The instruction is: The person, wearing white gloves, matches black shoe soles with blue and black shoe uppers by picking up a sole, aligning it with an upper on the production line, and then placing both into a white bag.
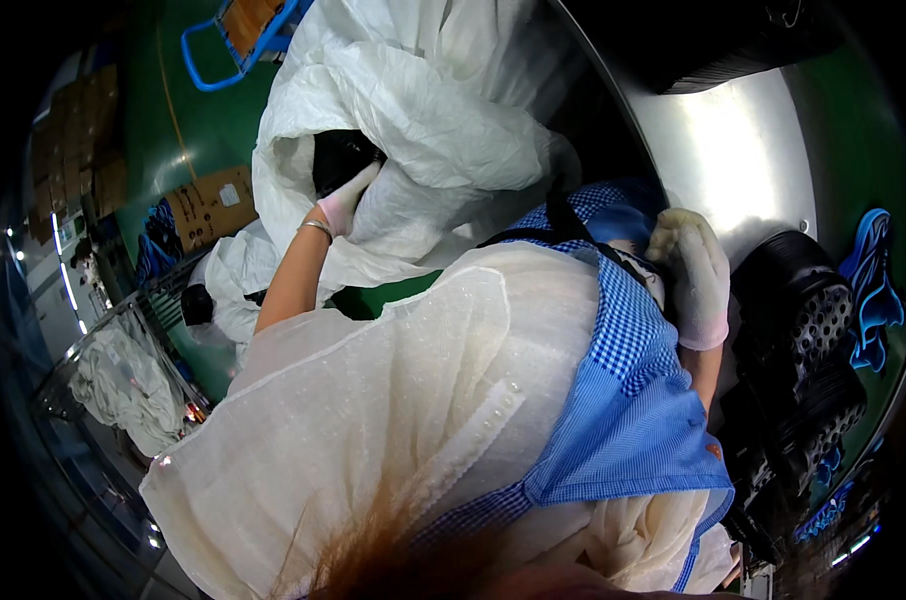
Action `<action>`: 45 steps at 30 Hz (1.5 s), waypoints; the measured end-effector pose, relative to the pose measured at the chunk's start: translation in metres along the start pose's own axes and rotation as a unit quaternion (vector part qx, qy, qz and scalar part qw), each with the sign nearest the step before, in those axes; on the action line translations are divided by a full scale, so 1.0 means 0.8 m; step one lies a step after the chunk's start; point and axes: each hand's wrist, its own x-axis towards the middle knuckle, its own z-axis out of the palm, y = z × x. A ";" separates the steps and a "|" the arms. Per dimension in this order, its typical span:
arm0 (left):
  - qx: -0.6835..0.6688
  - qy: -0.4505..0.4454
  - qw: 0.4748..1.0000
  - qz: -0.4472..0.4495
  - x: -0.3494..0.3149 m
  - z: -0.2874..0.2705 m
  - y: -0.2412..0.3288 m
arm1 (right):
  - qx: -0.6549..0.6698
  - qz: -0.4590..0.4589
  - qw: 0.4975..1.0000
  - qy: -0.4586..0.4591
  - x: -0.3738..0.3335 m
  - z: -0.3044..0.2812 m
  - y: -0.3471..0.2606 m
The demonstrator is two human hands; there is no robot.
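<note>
My left hand [345,204], in a whitish glove with a pink cuff, reaches into the mouth of a large white woven sack [453,130]. Its fingertips are at a black item [341,160] inside; folds and shadow hide most of the fingers, so their grip is unclear. A bracelet circles that wrist. On the right, my right hand [695,275], gloved alike, is raised beside the metal table [701,130] with its fingers curled in. Nothing shows between them. The blue checked apron [628,400] I wear lies just left of it.
Stacked black parts with round holes [808,310] stand at the right, beside a blue-and-black finned piece [870,290]. Left of the sack are a cardboard box [213,205] and a wire cart [123,370] with pale bags. A blue-framed chair [238,45] stands at the upper left on the green floor.
</note>
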 end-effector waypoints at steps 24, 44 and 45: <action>-0.020 0.097 0.992 -0.074 0.007 -0.026 -0.023 | 0.016 -0.016 0.999 -0.039 0.002 -0.007 0.001; 0.567 0.452 0.669 0.162 -0.220 0.138 0.122 | 0.028 -0.076 0.995 -0.059 -0.004 -0.022 0.010; 0.505 0.422 0.727 0.196 -0.237 0.159 0.125 | 0.027 -0.076 0.995 -0.060 -0.006 -0.023 0.010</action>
